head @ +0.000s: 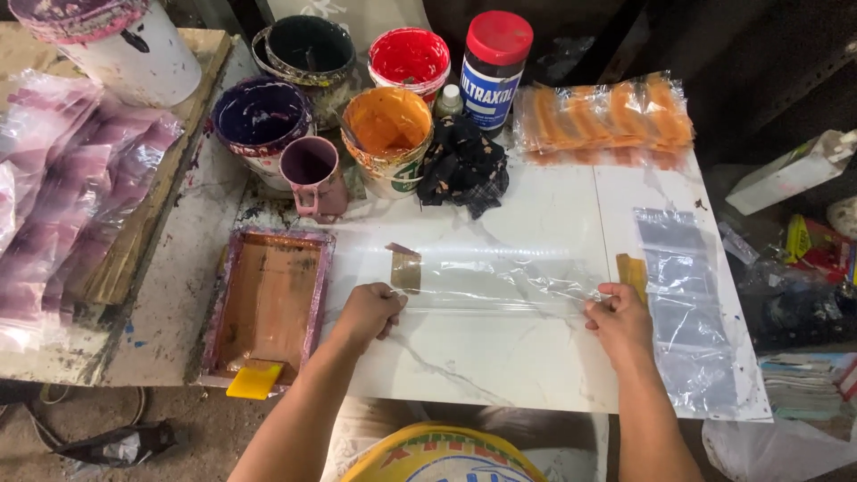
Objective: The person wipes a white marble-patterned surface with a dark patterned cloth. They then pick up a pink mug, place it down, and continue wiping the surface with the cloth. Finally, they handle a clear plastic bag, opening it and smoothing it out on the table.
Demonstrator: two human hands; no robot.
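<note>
Hands stretch a clear plastic bag (pixel 500 284) flat across the white marble-patterned desk (pixel 500 357): the left hand (pixel 368 312) pinches its left edge with fingers curled closed on the film, and the right hand (pixel 618 319) grips the right edge the same way. The bag lies crosswise in the middle of the desk, between two brownish tape tabs (pixel 405 266) that appear to mark its place.

As far as can be judged, the work is at the placing stage. The wooden-framed printing screen (pixel 270 303) rests just to the left of the bag, apart from it, with a yellow squeegee (pixel 253 382) lying on its near edge, so no ink seems to have gone onto this bag yet. A stack of plain clear bags (pixel 687 312) waits at the right, while a heap of bags tinted purple (pixel 62 196) lies on the wooden board at far left, and a packet of orange-tinted ones (pixel 607 116) sits at the back.

Behind the bag stand open pots of purple paint (pixel 261 116), orange paint (pixel 387 125) and red paint (pixel 409 55), a pink mug (pixel 312 174), a red-capped jar (pixel 495 67) and a dark crumpled rag (pixel 464 165). None of these crowds the bag; the nearest thing is the screen frame beside the left hand.
</note>
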